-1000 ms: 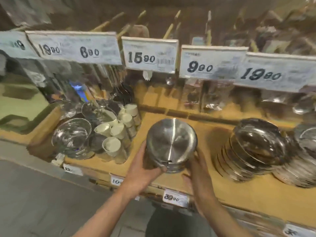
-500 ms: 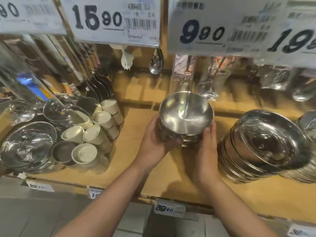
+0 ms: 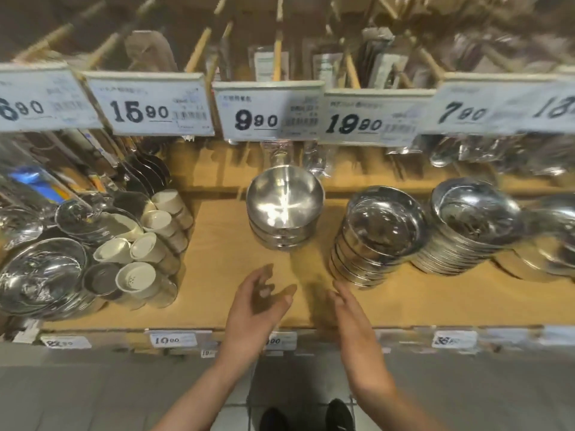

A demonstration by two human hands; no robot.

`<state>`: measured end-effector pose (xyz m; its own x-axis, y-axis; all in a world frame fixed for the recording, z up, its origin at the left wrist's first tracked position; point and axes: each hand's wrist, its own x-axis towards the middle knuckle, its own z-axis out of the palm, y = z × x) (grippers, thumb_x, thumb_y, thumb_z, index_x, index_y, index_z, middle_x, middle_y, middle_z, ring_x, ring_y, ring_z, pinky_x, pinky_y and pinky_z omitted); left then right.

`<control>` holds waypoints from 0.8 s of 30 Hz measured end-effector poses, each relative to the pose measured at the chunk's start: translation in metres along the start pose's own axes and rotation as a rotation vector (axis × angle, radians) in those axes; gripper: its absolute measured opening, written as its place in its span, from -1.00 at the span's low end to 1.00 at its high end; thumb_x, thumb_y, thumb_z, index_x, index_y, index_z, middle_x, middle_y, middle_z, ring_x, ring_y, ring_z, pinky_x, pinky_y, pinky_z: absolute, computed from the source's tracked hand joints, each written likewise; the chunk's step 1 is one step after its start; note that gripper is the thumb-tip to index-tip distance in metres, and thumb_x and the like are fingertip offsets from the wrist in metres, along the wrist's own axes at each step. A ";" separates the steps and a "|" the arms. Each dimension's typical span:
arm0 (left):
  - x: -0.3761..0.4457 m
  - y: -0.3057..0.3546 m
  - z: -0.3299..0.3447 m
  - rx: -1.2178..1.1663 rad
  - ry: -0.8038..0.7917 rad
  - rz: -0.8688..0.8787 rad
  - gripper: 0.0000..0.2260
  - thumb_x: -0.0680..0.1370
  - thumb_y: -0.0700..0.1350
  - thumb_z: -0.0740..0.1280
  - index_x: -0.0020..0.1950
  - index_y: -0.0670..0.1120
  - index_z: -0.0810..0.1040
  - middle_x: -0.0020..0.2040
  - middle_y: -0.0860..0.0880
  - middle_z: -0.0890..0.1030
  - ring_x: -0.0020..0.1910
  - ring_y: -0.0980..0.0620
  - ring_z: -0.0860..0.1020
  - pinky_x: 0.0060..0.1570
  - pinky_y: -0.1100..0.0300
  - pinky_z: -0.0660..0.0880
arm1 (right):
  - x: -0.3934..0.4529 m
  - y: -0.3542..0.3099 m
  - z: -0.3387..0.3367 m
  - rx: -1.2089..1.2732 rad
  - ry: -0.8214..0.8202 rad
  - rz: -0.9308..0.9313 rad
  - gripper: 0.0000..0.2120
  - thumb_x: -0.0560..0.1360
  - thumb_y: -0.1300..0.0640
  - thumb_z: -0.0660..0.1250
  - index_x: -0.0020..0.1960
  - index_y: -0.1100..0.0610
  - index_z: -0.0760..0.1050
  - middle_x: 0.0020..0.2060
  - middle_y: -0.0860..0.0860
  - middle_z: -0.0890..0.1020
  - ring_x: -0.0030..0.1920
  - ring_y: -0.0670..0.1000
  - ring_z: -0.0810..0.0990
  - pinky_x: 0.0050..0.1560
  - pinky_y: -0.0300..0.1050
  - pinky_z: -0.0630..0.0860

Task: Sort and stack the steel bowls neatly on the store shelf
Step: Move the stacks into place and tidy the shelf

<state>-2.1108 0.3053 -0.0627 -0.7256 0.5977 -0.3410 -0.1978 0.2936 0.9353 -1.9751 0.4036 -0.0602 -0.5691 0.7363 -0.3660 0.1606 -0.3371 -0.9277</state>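
- Steel bowls (image 3: 284,213) sit nested in a short stack toward the back of the wooden shelf (image 3: 217,275), mouth up and slightly tilted toward me, straight ahead of both my hands and well apart from them.
- Taller leaning stacks of steel plates (image 3: 376,234) stand to the right of the bowls, nearer my right hand.
- My left hand (image 3: 258,303) hangs empty over the shelf front, fingers spread and loosely curled, just left of the bowls' line.
- My right hand (image 3: 354,325) is empty too, flat and open, fingers together, palm facing inward; I judge neither hand clearly closer to the bowls.
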 end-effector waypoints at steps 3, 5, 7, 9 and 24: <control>-0.030 0.005 0.037 0.089 -0.118 -0.037 -0.54 0.47 -0.05 0.54 0.32 0.12 0.49 0.25 0.00 0.58 0.26 0.07 0.56 0.08 0.31 0.50 | -0.038 -0.010 -0.063 -0.013 0.157 0.050 -0.80 0.63 -0.08 0.24 0.22 -0.24 0.53 0.22 -0.23 0.60 0.07 -0.37 0.61 0.10 -0.28 0.57; -0.041 0.015 0.064 0.094 -0.201 -0.008 -0.60 0.50 -0.14 0.50 0.28 0.10 0.49 0.29 -0.02 0.55 0.27 0.03 0.54 0.05 0.36 0.50 | -0.050 -0.020 -0.106 -0.024 0.272 0.030 -0.81 0.65 -0.01 0.26 0.21 -0.17 0.58 0.22 -0.09 0.64 0.10 -0.25 0.65 0.16 -0.12 0.58; -0.048 0.029 0.095 0.111 -0.266 0.039 -0.66 0.51 -0.18 0.49 0.19 0.11 0.51 0.26 -0.01 0.56 0.24 0.05 0.55 -0.03 0.44 0.49 | -0.056 -0.030 -0.151 0.010 0.392 0.006 -0.81 0.66 0.02 0.27 0.19 -0.14 0.60 0.19 -0.04 0.65 0.11 -0.19 0.67 0.18 -0.04 0.59; -0.056 0.044 0.126 0.127 -0.337 0.038 -0.69 0.52 -0.15 0.49 0.19 0.12 0.54 0.21 0.09 0.58 0.20 0.18 0.55 -0.09 0.46 0.48 | -0.060 -0.038 -0.195 0.054 0.492 -0.013 -0.81 0.66 0.05 0.27 0.20 -0.13 0.60 0.14 -0.02 0.67 0.07 -0.16 0.69 0.11 -0.03 0.62; -0.027 0.074 0.398 -0.057 -0.282 -0.093 -0.62 0.67 -0.10 0.28 0.50 -0.03 0.42 0.36 -0.03 0.55 0.30 -0.07 0.53 0.36 -0.03 0.42 | 0.055 -0.051 -0.442 0.009 0.432 0.025 -0.55 0.70 -0.02 0.12 0.58 -0.10 0.25 0.53 -0.06 0.37 0.51 -0.04 0.33 0.53 0.11 0.28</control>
<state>-1.8440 0.6078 -0.0224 -0.4928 0.7561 -0.4306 -0.2971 0.3189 0.9000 -1.6580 0.7204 -0.0654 -0.1744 0.9051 -0.3877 0.1620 -0.3620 -0.9180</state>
